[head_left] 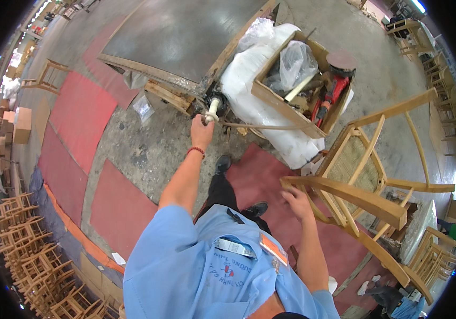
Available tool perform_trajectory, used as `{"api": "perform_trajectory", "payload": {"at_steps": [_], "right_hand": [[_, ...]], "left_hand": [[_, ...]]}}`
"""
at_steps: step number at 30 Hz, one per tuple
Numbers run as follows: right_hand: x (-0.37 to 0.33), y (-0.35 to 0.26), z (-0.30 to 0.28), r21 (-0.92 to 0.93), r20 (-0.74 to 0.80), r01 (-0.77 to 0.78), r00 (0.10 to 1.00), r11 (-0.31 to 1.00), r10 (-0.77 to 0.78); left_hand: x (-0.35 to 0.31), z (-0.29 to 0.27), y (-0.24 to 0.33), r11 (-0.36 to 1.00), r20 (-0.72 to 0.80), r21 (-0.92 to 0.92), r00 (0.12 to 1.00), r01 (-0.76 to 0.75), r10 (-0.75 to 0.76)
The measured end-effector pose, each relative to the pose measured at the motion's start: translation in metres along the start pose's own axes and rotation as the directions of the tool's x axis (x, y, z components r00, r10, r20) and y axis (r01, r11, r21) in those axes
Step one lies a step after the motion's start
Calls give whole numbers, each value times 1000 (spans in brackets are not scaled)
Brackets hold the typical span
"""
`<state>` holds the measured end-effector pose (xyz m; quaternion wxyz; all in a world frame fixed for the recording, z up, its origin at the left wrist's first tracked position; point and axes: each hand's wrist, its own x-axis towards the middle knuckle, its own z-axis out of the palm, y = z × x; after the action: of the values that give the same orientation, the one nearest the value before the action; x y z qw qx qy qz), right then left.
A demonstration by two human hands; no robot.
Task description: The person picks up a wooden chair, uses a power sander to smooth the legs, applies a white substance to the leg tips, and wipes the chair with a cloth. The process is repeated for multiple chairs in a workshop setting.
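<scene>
My left hand (202, 132) is closed at the lower end of a cream-coloured cylindrical piece with a round flange (213, 108). That piece meets a dark fitting by the corner of a metal-topped table (169, 40); how they join cannot be made out. My right hand (298, 202), its fingers loosely bent and apart, is beside the end of a curved wooden rail on a tipped chair (355, 198). It does not appear to grip the wood. The chair has a woven seat (356, 159).
A cardboard box (270, 93) on white wrapped padding (238, 80) holds plastic bags and a red power sander (334, 93). Red mats (87, 114) lie on the concrete floor. Stacked wooden chair frames (42, 260) stand at left. Another person (387, 297) is at lower right.
</scene>
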<state>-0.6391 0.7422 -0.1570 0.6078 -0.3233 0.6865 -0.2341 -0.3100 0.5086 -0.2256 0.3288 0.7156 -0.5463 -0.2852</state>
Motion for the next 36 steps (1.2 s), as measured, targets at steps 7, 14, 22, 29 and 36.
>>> {"api": "perform_trajectory", "payload": {"at_steps": [7, 14, 22, 29, 36], "right_hand": [[132, -167, 134, -193, 2, 235, 971, 952, -240], [218, -178, 211, -236, -192, 75, 974, 969, -122], [228, -168, 199, -140, -152, 136, 976, 981, -157], [207, -196, 178, -25, -59, 95, 994, 995, -96], [213, -196, 168, 73, 1, 43, 999, 996, -43]], "left_hand": [[3, 7, -13, 982, 20, -152, 993, -114, 118], [11, 1, -19, 956, 170, -221, 958, -191, 231], [36, -29, -24, 954, 323, -223, 909, -199, 265], [73, -30, -13, 815, 545, 135, 729, -564, 415], [91, -17, 6, 794, 745, 234, 628, -561, 224]]}}
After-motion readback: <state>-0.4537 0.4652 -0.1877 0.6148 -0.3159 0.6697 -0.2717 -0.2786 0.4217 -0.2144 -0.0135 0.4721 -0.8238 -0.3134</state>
